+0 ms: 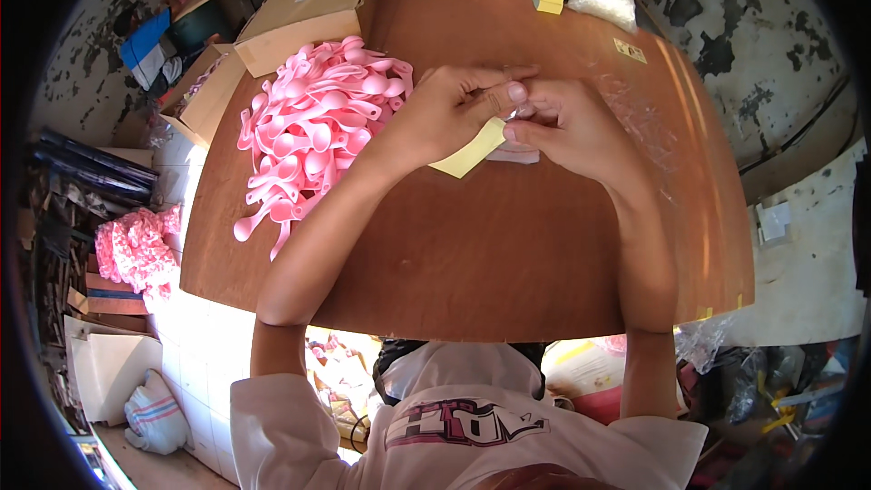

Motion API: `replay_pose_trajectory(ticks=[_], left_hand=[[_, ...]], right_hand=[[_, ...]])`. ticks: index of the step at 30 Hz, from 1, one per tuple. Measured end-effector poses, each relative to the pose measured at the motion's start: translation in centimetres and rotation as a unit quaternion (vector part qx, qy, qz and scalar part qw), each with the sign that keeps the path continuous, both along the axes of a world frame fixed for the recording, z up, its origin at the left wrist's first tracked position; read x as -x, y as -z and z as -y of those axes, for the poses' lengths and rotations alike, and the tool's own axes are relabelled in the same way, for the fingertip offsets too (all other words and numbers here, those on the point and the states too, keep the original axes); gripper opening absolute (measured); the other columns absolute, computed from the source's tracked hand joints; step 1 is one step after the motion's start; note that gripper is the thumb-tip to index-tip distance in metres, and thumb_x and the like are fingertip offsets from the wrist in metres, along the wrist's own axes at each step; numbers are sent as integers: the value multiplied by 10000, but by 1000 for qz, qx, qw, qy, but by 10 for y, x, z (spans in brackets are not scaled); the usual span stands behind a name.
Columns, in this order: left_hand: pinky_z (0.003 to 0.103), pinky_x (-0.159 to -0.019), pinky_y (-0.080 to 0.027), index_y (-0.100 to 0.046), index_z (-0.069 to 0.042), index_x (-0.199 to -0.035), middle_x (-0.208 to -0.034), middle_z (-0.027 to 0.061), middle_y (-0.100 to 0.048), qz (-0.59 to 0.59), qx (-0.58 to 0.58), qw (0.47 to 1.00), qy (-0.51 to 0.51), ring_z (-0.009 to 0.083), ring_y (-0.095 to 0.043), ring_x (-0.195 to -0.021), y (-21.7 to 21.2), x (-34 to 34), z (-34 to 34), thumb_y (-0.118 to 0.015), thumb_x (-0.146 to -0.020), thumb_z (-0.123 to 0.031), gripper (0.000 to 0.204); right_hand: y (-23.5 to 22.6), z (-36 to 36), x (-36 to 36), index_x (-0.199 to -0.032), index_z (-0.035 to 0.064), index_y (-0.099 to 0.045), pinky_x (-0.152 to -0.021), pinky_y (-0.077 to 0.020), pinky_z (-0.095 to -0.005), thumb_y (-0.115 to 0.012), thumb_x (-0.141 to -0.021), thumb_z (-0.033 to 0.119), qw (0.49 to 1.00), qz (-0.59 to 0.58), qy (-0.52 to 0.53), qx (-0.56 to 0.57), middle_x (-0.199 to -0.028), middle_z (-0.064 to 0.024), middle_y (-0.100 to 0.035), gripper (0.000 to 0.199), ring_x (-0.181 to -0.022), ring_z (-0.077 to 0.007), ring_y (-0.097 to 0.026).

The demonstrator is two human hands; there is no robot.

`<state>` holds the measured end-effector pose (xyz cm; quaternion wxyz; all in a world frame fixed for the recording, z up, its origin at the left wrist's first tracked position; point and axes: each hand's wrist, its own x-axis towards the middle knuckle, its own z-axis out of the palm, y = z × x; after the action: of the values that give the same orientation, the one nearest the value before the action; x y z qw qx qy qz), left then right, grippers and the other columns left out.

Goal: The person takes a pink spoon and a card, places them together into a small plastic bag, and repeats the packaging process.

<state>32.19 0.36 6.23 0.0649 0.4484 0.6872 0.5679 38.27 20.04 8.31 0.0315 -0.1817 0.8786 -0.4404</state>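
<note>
Forearms reaching forward, left hand (449, 109) and right hand (567, 122) touching, fingertips apparently pinched

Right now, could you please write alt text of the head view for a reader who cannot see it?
Both hands, left hand and right hand, meet above a brown wooden table, pinching a pale yellow slip and a small clear plastic bag. A pile of pink plastic spoons lies to their left, beside a cardboard box.
</note>
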Motion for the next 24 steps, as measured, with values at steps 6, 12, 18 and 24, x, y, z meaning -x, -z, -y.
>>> replay_pose_trajectory(ticks=[6,12,18,24], left_hand=[[290,-940,-491,-594,-1,-1320,-1161,122,-694,-76,65,993,-65,144,-622,-1082,-28,-11,22,-731,-916,-161,456],[293,-766,-519,-636,-5,-1218,-920,58,-703,-164,84,964,-191,104,-635,-852,-49,10,58,-722,-900,-69,335],[425,-751,-497,-662,-1,-1151,-925,228,-697,-221,31,945,-239,351,-672,-805,-59,21,84,-766,-810,-134,380],[344,-719,-490,-645,17,-1151,-907,174,-698,-147,27,966,-211,205,-628,-792,-76,-1,91,-705,-838,-33,323]], right_hand=[[2,11,-2,-990,-38,-651,-609,-507,-231,-636,-940,75,980,-71,40,180,-834,-46,-689,125,-701,-77,-638],[6,29,3,-1040,-18,-670,-639,-542,-253,-648,-944,99,960,-142,113,211,-951,-76,-732,153,-721,-99,-670],[51,69,21,-1078,26,-679,-675,-541,-281,-694,-910,85,988,-152,-32,-19,-982,-83,-723,180,-766,-137,-687],[95,132,43,-1010,59,-628,-598,-554,-368,-686,-795,42,852,-447,-97,-256,-894,-71,-612,224,-751,-243,-676]])
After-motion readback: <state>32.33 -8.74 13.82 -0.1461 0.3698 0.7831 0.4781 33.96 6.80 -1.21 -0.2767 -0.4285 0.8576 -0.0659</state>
